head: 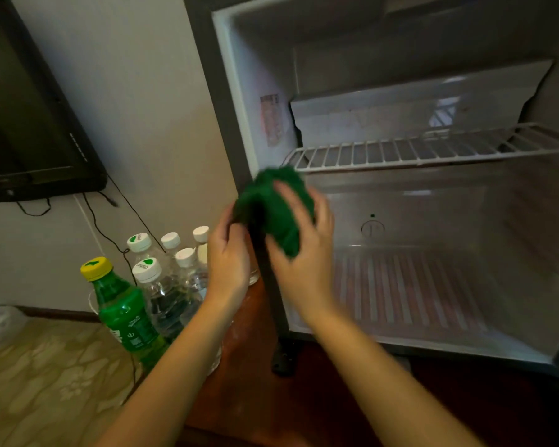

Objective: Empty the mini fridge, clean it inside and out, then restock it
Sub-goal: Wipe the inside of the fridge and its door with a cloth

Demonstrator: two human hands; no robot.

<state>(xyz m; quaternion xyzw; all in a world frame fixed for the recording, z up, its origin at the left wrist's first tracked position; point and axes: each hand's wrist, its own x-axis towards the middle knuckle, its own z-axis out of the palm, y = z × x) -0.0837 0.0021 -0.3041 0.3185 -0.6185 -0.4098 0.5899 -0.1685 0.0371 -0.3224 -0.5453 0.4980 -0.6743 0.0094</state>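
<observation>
The mini fridge (236,101) stands open on a wooden surface, with nothing on its white wire shelf (433,150) or on its floor. In front of its left edge I hold a bunched green cloth (271,204) between both hands. My left hand (228,253) grips the cloth's left side. My right hand (304,253) wraps over its right side, fingers curled on top. The hands and cloth are blurred. Beside the fridge on the left stand a green soda bottle (120,304) with a yellow cap and several clear water bottles (168,279) with white caps.
A dark screen (29,124) hangs on the wall at upper left, with black cables (110,233) trailing down behind the bottles. The reddish wooden top (271,408) runs under the fridge. A patterned beige floor (46,382) lies at lower left.
</observation>
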